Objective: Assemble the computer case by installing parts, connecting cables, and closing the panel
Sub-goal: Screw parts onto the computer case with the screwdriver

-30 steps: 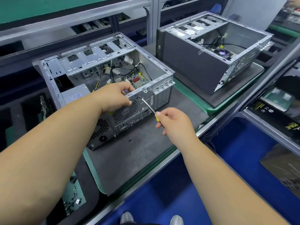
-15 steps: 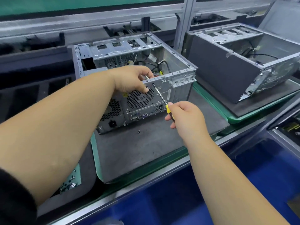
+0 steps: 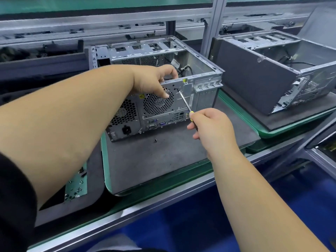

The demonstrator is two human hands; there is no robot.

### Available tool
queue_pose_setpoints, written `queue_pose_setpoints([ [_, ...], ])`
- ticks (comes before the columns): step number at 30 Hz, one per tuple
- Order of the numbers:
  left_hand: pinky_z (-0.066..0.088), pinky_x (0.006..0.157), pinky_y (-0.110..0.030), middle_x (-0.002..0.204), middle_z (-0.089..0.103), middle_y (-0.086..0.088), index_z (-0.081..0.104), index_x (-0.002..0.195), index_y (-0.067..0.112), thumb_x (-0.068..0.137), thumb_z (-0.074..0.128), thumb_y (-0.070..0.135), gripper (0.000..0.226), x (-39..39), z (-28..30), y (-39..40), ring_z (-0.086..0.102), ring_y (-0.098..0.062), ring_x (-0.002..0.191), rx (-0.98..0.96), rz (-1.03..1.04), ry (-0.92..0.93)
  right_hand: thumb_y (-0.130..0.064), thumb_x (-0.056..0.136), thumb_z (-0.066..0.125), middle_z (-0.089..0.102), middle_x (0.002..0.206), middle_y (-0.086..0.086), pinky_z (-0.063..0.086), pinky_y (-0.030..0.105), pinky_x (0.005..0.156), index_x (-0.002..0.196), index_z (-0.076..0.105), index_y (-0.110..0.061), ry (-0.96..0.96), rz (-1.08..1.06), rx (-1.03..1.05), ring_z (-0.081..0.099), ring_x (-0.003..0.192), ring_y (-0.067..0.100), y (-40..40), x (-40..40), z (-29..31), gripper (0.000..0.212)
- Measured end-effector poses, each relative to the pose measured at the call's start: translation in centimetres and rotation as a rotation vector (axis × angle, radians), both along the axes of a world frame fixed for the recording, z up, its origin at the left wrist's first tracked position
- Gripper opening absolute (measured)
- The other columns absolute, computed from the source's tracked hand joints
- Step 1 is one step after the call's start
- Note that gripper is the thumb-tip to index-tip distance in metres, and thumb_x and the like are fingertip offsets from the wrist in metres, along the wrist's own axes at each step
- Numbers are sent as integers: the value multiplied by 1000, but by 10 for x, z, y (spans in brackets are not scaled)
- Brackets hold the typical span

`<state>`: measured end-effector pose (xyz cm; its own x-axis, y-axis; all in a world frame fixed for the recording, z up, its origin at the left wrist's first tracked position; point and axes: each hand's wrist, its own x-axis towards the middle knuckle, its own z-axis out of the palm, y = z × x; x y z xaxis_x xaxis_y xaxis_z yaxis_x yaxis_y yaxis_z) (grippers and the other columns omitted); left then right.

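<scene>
The computer case (image 3: pixel 163 91) is gripped at its rim by the left hand (image 3: pixel 152 82) to steady it, while the screwdriver (image 3: pixel 183 101) is gripped by the right hand (image 3: pixel 211 130) and driven into the rear panel between both hands.

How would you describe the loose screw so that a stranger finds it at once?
Find the open case under the hands, standing on a dark mat. The screw lies on the mat just before the case's rear ports, small, black and alone.

left arm stretched way out across my view | left hand (image 3: pixel 153 81) hooked over a top edge, fingers curled behind, thumb pressed flat on the near face | right arm angled up from lower right | right hand (image 3: pixel 211 127) fisted round a thin tool handle
</scene>
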<state>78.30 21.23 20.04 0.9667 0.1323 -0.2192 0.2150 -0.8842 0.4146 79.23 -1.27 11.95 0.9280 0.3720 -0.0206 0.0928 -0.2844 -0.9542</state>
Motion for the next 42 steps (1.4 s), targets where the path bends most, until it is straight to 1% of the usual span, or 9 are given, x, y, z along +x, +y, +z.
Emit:
queue_pose_setpoints([
  [4,42,87,-35,120,55,-2,38,128,43,83,76,33,60,2,-1,-1,58,-20,99,35,39,1,-34,89,60,70,69,-13,50,31,58,81,66,-19,20,2,20,51,45,3,-2,0,-3,19],
  [9,51,95,-51,121,50,1,48,131,28,82,77,35,58,1,-1,0,61,-31,111,14,130,-32,-34,89,59,70,69,-13,50,31,59,80,66,-20,29,8,25,51,45,3,0,1,-6,18],
  [13,49,98,-42,125,52,0,48,132,28,83,76,34,57,1,-1,1,57,-22,112,14,110,-44,-34,89,60,70,69,-13,49,29,57,79,66,-20,32,9,30,51,45,3,2,1,-8,19],
  [18,52,89,-43,119,56,-2,50,121,32,84,74,34,44,0,0,0,60,-23,95,25,71,-47,-34,89,60,70,70,-15,47,27,55,79,66,-21,27,2,38,51,44,1,2,3,-10,18],
  [22,50,94,-45,112,62,0,52,121,30,85,74,31,42,-1,0,-2,61,-23,98,40,43,-44,-34,89,60,70,70,-17,46,26,55,80,66,-22,26,1,45,51,44,-1,3,4,-9,17],
  [24,51,93,-46,109,63,1,52,120,29,86,74,28,40,0,1,-3,61,-18,93,27,38,-32,-35,89,60,71,71,-13,48,26,53,79,66,-22,27,4,42,51,44,0,3,4,-9,17],
  [27,50,95,-47,106,67,1,53,118,28,85,74,28,39,0,1,-4,64,-23,97,43,24,-7,-35,88,61,72,71,-6,50,30,56,76,66,-22,35,3,39,51,44,3,5,4,-8,19],
  [33,51,92,-50,106,68,0,53,114,31,83,76,31,39,1,0,-2,65,-26,98,56,30,-2,-35,90,60,70,71,-18,41,23,54,78,65,-21,24,-7,25,52,43,-2,8,4,-6,19],
  [42,50,94,-49,106,68,-2,53,118,24,84,75,25,40,3,-2,-2,65,-28,100,48,38,-22,-35,89,60,71,69,-12,42,24,52,74,65,-24,31,-13,2,51,43,0,6,4,-5,19],
])
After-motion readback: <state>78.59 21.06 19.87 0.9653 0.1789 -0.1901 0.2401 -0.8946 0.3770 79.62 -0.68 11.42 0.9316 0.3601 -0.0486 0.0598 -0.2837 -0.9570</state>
